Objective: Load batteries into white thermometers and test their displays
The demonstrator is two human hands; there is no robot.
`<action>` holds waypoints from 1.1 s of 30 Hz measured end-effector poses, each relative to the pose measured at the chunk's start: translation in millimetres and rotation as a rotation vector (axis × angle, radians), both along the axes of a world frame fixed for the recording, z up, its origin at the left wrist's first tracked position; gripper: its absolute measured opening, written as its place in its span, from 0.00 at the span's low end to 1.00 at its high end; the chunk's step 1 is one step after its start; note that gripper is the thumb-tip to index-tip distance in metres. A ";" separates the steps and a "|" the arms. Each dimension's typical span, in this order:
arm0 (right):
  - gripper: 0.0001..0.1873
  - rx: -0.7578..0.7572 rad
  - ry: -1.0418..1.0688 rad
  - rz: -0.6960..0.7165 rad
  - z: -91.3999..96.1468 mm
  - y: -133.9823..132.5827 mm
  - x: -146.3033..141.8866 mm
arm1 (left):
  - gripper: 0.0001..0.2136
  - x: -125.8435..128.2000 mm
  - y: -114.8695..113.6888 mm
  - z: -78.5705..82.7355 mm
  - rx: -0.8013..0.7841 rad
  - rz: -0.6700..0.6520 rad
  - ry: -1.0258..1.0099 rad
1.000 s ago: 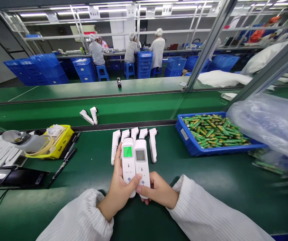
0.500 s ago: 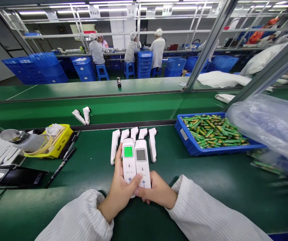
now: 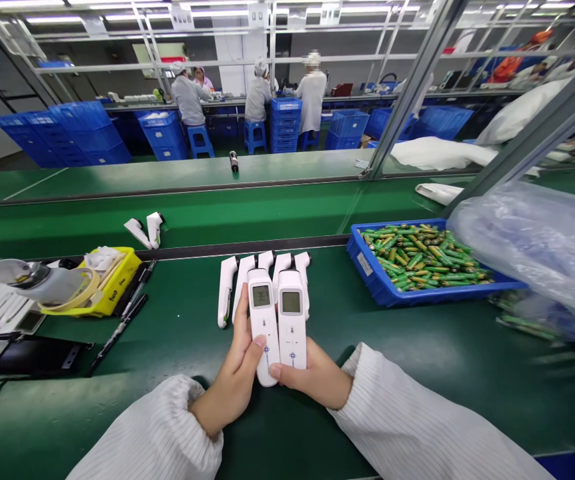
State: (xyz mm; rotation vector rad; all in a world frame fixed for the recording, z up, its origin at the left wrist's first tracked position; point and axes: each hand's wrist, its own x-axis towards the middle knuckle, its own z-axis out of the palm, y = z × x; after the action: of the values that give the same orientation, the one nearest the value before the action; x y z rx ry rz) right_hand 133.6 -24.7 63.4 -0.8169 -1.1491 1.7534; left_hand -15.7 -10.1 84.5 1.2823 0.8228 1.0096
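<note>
Two white infrared thermometers are held side by side, displays facing me. My left hand is closed round the left thermometer, its thumb on the lower front; that display is grey with digits. The right thermometer is gripped by my right hand, whose thumb reaches across to the lower end of the left one. Its display looks blank grey. Just beyond them, several more white thermometers lie in a row on the green table, partly hidden behind the held pair.
A blue tray of green batteries stands at the right, beside clear plastic bags. At left are a yellow basket, a bottle and pens. Two thermometers lie on the conveyor belt. People work farther back.
The left thermometer's display has gone from lit green to grey. My left thumb has moved from the right thermometer onto the left one. My right thumb now rests at the left thermometer's lower end.
</note>
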 end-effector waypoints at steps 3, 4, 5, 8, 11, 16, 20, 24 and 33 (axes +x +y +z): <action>0.25 0.042 0.032 0.031 -0.6 1.2 1.0 | 0.27 0.7 -2.3 -0.6 0.049 0.020 0.038; 0.23 0.035 0.020 0.057 -0.2 2.1 2.0 | 0.26 0.6 -2.6 -1.4 0.060 0.035 0.044; 0.21 0.021 -0.008 0.080 0.6 3.0 3.3 | 0.26 0.4 -2.5 -2.4 0.066 0.050 0.048; 0.20 -0.031 -0.126 0.119 4.3 4.8 7.3 | 0.26 -0.8 -0.1 -5.4 0.045 0.061 0.019; 0.22 -0.049 -0.149 0.087 7.4 4.6 9.2 | 0.27 -1.9 3.7 -8.4 0.024 0.086 -0.036; 0.26 -0.039 -0.107 -0.030 6.9 3.6 6.1 | 0.31 -3.4 8.8 -10.9 0.031 0.133 -0.059; 0.27 -0.030 -0.091 -0.084 6.6 2.1 3.0 | 0.29 -3.5 9.5 -8.8 0.063 0.196 -0.036; 0.27 -0.031 -0.078 -0.069 9.8 1.4 3.3 | 0.28 -3.1 8.7 -7.5 0.090 0.212 -0.030; 0.27 -0.057 -0.044 -0.071 10.1 1.9 5.1 | 0.30 -4.2 7.8 -4.1 0.038 0.180 0.009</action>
State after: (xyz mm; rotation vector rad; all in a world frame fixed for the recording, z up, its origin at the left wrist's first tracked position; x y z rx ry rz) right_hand 138.7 -22.8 73.5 -0.9239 -1.0898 1.7237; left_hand -19.9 -2.4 80.4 1.2626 0.9426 1.1672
